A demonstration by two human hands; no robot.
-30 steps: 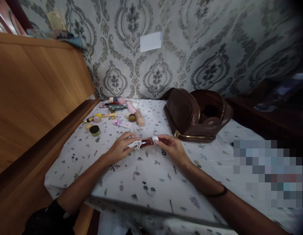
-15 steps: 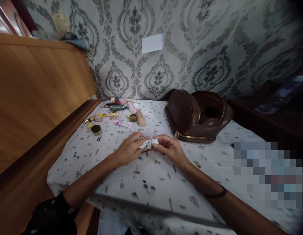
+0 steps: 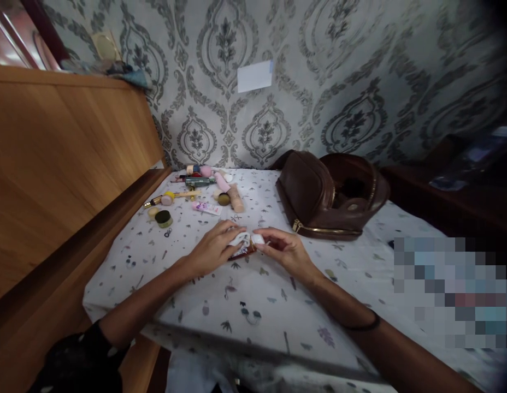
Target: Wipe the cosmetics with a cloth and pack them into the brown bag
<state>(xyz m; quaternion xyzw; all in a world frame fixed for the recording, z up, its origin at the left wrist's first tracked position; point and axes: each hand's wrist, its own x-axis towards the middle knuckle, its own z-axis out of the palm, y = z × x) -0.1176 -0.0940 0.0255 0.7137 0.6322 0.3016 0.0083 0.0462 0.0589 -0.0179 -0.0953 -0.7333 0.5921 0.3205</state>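
Observation:
Near the middle of the bed-like surface, my left hand is closed around a white bundle that looks looped or folded, perhaps cord or cloth. Between the thumb and fingers of my right hand is a small smooth white block, right beside the bundle. Whether the two white pieces are joined cannot be made out. A flat brown item with a gold-coloured edge shows under the bundle, partly covered by my left fingers.
An open brown leather bag stands right of centre. Several cosmetics lie back left, among them a dark round jar, a pink-white tube and a beige tube. A wooden cabinet borders the left; a patterned wall rises behind.
The white block in my right hand has tilted slightly, and more of the brown item shows below the bundle. The view has shifted a little.

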